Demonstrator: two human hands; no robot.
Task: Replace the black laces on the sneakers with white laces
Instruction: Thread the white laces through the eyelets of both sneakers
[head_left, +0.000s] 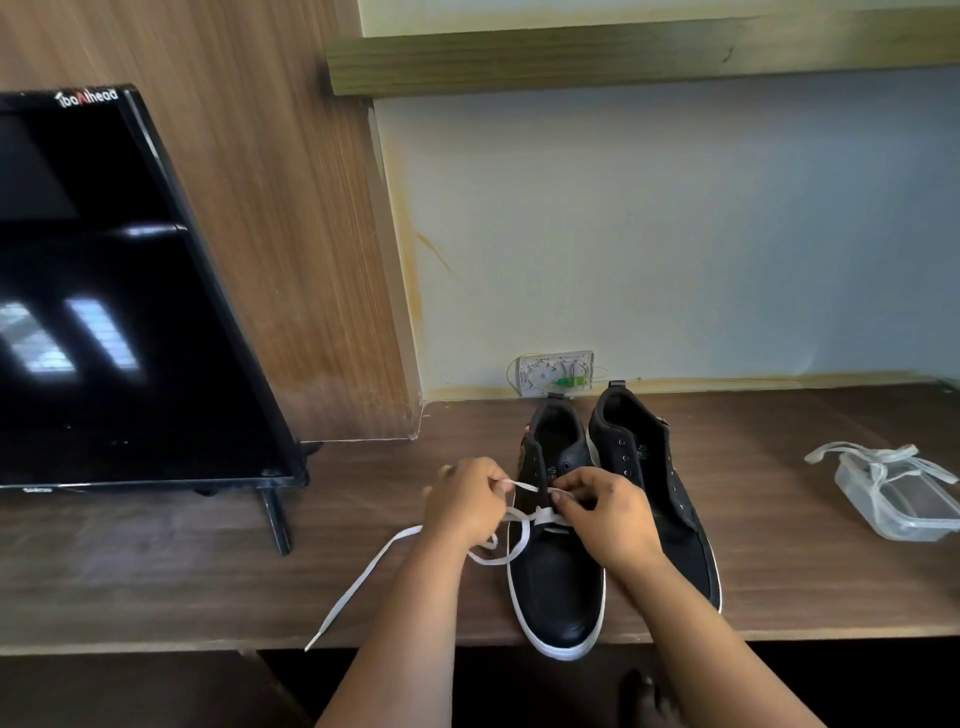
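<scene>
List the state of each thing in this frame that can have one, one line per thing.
Left sneaker: upright on the desk, white lace only partly threaded.
Right sneaker: upright, eyelets bare, no lace.
White lace: one end trailing loose over the desk.
Left hand: pinching the lace.
Right hand: pinching at the eyelets.
Plastic container: open, second white lace draped over it.
TV: off.

left sneaker (558, 582): black upper, white sole edge
right sneaker (675, 525): black upper, white sole edge, metal-coloured eyelets
lace (363, 577): white, plain
second lace (857, 454): white
plastic container (904, 512): clear
desk (156, 566): dark brown wood grain
television (104, 312): glossy black, white and red logo
wall (675, 234): pale blue-white, yellowish stains
wall socket (556, 373): white, green part
</scene>
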